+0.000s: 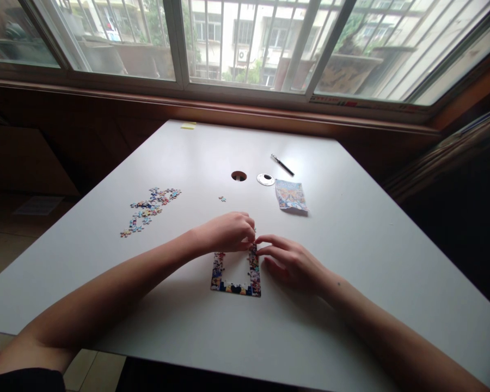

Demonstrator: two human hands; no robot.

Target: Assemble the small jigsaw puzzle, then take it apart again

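Note:
A partly joined jigsaw puzzle [254,269] lies on the white table, with two sides and a bottom edge around a bare middle. My left hand [231,231] reaches across its top, fingers curled and pinched at the upper right corner on what looks like a puzzle piece, mostly hidden by the fingers. Beside the right side of the puzzle is my right hand [288,258], fingers apart, index and middle fingertips touching the upper right edge. The puzzle's top edge is largely covered by my left hand.
Loose puzzle pieces [149,209] are scattered at the left, and one single piece [222,199] lies beyond my left hand. Farther back are a cable hole [239,176], its round cover [265,179], a creased picture sheet [291,196] and a pen [282,164].

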